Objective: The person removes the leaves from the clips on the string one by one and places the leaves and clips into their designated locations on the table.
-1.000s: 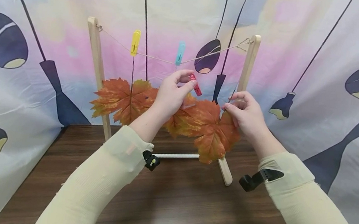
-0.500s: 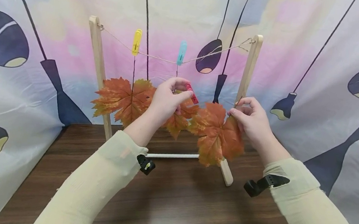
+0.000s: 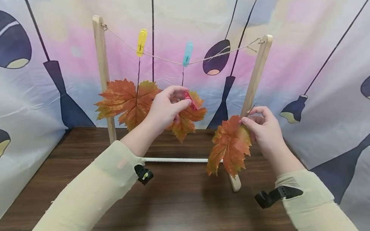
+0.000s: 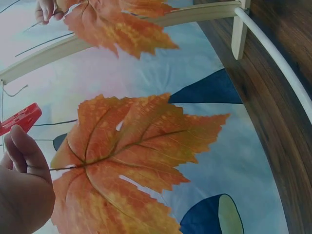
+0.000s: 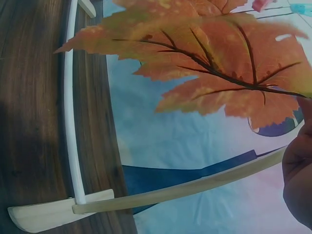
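In the head view my left hand (image 3: 167,106) pinches a red clothespin (image 3: 191,101) between thumb and fingers, in front of the middle maple leaf (image 3: 189,121). My right hand (image 3: 264,126) pinches the stem of another orange maple leaf (image 3: 231,147), which hangs below the fingers beside the right post. A yellow clothespin (image 3: 141,42) clips a leaf (image 3: 125,101) by its stem to the string (image 3: 164,58). The blue clothespin (image 3: 187,54) holds the middle leaf in the same way. In the left wrist view the red clothespin (image 4: 22,118) sticks out past the thumb.
A wooden frame with a left post (image 3: 99,52) and a right post (image 3: 258,70) carries the string. Its white crossbar (image 3: 180,160) runs low above the brown table (image 3: 187,215). A painted cloth (image 3: 198,2) hangs behind and at both sides.
My right hand has moved right and slightly down with its leaf, which has turned more edge-on. The left hand has shifted left and down with the red clothespin. The hands are farther apart.
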A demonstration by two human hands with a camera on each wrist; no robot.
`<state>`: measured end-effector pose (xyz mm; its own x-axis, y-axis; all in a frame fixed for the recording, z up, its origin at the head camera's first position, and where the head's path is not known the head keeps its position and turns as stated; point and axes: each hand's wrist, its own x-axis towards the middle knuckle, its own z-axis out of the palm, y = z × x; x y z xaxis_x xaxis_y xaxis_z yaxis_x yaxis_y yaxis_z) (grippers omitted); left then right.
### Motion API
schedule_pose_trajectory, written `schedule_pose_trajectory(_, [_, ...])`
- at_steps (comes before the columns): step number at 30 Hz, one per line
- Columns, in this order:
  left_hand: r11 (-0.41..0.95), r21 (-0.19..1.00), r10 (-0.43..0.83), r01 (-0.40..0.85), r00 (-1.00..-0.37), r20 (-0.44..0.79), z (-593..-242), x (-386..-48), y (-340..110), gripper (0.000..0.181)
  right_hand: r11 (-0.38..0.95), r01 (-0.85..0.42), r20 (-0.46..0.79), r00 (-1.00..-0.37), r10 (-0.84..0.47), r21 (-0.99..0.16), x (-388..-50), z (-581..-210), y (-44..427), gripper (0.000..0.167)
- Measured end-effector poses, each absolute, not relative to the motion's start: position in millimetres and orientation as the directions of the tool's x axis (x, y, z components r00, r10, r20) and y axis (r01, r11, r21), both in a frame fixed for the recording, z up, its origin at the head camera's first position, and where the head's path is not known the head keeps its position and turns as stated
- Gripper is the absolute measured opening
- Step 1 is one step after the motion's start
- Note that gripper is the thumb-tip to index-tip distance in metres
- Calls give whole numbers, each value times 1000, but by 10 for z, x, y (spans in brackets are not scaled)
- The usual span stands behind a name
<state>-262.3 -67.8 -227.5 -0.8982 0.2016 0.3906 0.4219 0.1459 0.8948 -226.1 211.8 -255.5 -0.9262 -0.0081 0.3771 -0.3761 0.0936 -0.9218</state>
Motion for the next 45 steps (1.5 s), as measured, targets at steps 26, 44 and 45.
schedule_pose_trajectory(26, [233, 908, 171, 349, -934, 315, -2673, -2533, -1046, 35, 103, -331, 336, -941, 30, -938, -2171, -3061, 2404, 18])
schedule_pose_trajectory(44, [249, 918, 140, 309, -949, 282, -3055, -2434, -1284, 37, -35, -297, 296, -955, 31, -954, -2097, -3610, 2567, 15])
schedule_pose_trajectory(45, [256, 917, 138, 307, -950, 280, -3067, -2422, -1303, 37, -51, -303, 302, -953, 28, -952, -2092, -3643, 2574, 15])
